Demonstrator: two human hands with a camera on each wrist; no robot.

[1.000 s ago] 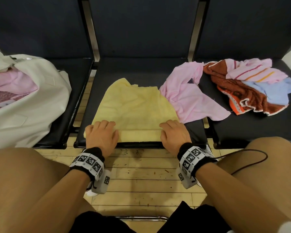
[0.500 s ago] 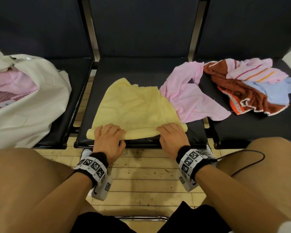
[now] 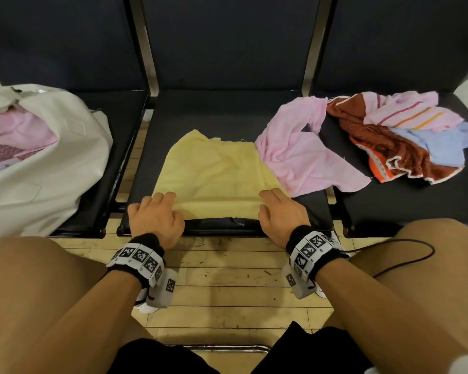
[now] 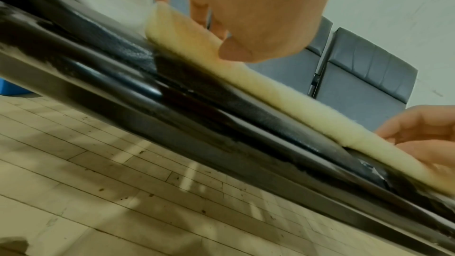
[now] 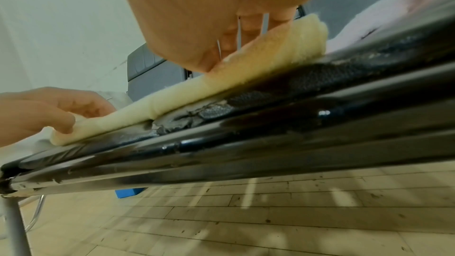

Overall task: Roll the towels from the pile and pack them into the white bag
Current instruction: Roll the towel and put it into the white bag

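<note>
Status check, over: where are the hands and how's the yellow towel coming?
Left hand and right hand both pressing on yellow towel, near edge rolled, rest flat on middle seat. Pink towel overlaps its far right corner. White bag open at left.

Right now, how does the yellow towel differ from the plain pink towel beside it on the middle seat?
The yellow towel lies spread fairly flat, its near edge wound into a roll; the plain pink towel lies crumpled and unrolled. The left hand and right hand press on the yellow towel's roll; neither touches the pink one. The pink towel overlaps the yellow towel's right edge. Both are plain, unstriped cloth.
</note>
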